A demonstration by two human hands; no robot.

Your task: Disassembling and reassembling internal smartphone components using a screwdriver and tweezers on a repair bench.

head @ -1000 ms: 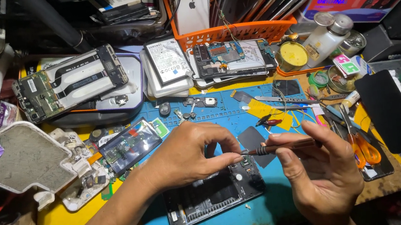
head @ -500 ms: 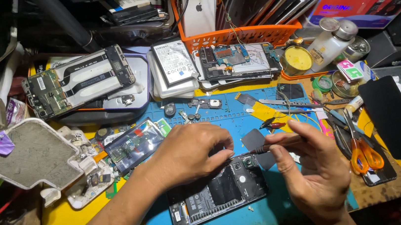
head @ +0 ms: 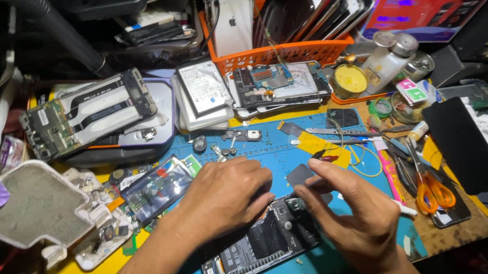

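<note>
An opened black phone [head: 250, 254], back cover off, lies on the blue work mat [head: 354, 264]. My left hand [head: 223, 196] rests on the phone's upper end. Its fingers are curled down, and what is under them is hidden. My right hand [head: 358, 218] is just right of it, over the camera end. Its thumb and forefinger pinch a thin grey flat piece [head: 298, 175] just above the phone. The two hands almost touch.
Around the mat lie several things: a second opened phone [head: 87, 114] at the back left, a small board [head: 156, 188], an orange basket [head: 301, 52] of phones, a yellow tin [head: 348, 79], a white bottle [head: 386, 66], orange-handled scissors [head: 427, 187], a black screen [head: 462, 144] and a grey tray [head: 27, 205].
Both hands have dropped from above the mat down onto the phone's upper end. The grey piece came down with them.
</note>
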